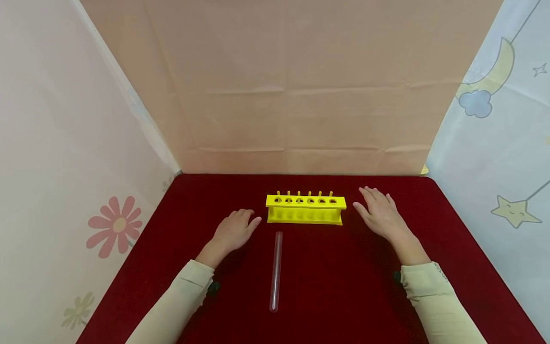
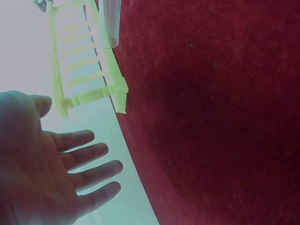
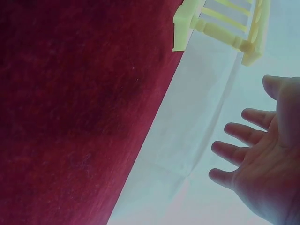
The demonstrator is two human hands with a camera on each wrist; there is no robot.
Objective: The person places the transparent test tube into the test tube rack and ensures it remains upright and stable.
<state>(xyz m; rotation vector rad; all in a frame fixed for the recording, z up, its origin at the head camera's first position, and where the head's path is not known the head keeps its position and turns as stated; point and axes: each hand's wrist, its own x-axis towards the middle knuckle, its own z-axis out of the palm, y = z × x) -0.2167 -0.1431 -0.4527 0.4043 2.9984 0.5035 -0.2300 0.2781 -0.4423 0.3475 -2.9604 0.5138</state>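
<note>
Test tube (image 1: 276, 271) lies between your hands, both relaxed, empty; yellow rack (image 1: 305, 209) cut off in wrist views.

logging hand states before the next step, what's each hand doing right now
Left hand: open, fingers relaxed, holding nothing, beside the yellow rack.
Right hand: open, fingers spread, holding nothing.
The test tube lies untouched on the red cloth.
</note>
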